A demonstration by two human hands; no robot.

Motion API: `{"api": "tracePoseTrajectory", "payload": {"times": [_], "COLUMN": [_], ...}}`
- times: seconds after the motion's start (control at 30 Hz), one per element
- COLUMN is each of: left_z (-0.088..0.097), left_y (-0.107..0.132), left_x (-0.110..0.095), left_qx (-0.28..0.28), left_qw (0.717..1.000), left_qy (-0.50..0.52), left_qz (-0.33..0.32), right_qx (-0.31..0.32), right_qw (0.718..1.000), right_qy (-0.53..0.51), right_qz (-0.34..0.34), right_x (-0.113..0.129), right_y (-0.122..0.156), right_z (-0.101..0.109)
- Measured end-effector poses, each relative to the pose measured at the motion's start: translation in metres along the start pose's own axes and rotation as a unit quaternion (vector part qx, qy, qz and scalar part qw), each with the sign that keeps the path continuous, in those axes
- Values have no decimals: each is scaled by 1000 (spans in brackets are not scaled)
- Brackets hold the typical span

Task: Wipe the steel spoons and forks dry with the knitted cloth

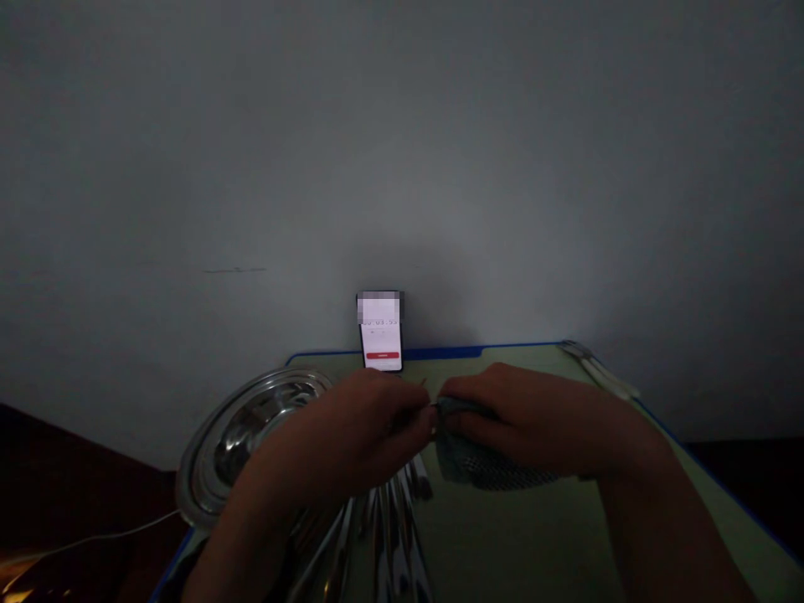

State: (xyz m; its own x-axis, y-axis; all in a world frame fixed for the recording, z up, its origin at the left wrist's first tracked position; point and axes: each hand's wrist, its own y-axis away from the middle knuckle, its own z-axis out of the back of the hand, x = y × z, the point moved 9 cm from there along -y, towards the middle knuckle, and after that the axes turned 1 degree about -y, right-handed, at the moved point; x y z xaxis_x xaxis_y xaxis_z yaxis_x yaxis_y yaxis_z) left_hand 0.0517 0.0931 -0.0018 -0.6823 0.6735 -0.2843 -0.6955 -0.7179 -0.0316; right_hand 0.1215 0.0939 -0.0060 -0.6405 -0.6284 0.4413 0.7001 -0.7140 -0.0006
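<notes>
Holding patterned cloth (471,465): right hand (533,419). Left hand (377,427): fingers pinched just beside cloth, contents indiscernible. Metal cutlery (393,544): between forearms. Metal bowl (189,490): left of left hand.

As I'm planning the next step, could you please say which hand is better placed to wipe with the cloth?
Probably the right hand: it holds the cloth, while the left hand seems to pinch something too dark to identify.
</notes>
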Motion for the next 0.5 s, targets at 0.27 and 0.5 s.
{"api": "tracePoseTrajectory", "payload": {"times": [0.27, 0.5], "left_z": [-3, 28], "left_y": [-11, 5], "left_x": [-1, 14], "left_qx": [-31, -87], "left_qw": [999, 996], "left_qy": [8, 9], "left_qz": [14, 9], "right_qx": [-12, -30], "right_qw": [999, 998], "right_qy": [0, -46], "right_qz": [-30, 8], "right_x": [-7, 0], "right_y": [-3, -5], "right_z": [2, 4]}}
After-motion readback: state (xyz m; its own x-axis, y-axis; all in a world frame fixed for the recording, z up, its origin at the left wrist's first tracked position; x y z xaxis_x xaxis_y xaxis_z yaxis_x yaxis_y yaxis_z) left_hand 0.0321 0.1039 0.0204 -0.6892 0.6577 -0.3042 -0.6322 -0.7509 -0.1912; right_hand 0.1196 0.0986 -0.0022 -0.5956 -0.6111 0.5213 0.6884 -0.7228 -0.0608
